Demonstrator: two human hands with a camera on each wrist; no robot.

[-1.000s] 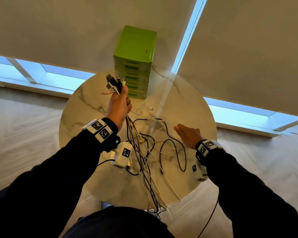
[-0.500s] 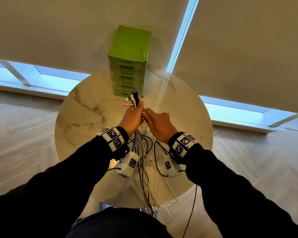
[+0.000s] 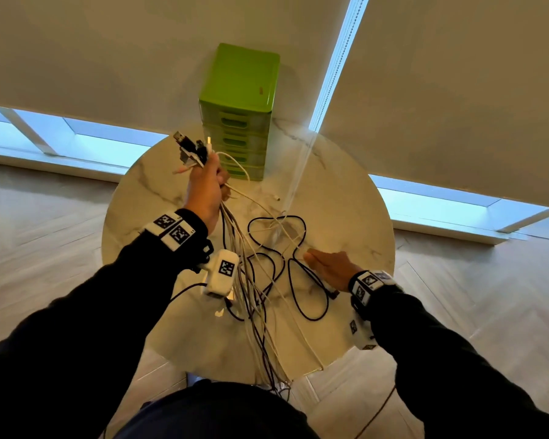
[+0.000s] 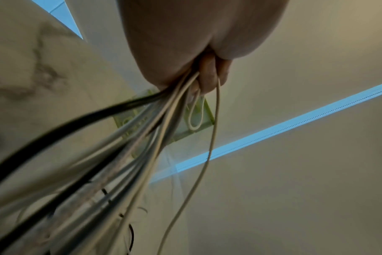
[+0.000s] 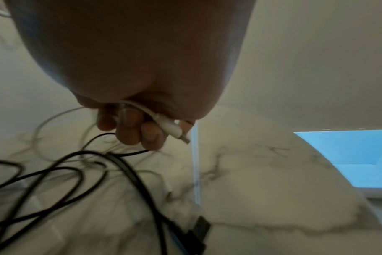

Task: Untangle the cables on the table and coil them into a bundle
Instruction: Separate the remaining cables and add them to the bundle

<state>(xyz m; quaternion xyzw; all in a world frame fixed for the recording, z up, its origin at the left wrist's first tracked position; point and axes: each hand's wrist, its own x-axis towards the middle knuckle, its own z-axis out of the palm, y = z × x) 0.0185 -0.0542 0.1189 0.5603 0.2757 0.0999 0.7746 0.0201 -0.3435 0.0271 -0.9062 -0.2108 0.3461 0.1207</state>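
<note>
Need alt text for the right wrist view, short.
The right hand pinches a white cable near its plug, above a marble table. Loose black cables lie tangled on the table below, blurred.

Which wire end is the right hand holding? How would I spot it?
Start at the round marble table and find the right hand low over its near right side. Curled in its fingers is a white plug with a metal tip. The loose cables lying under it are black.
</note>
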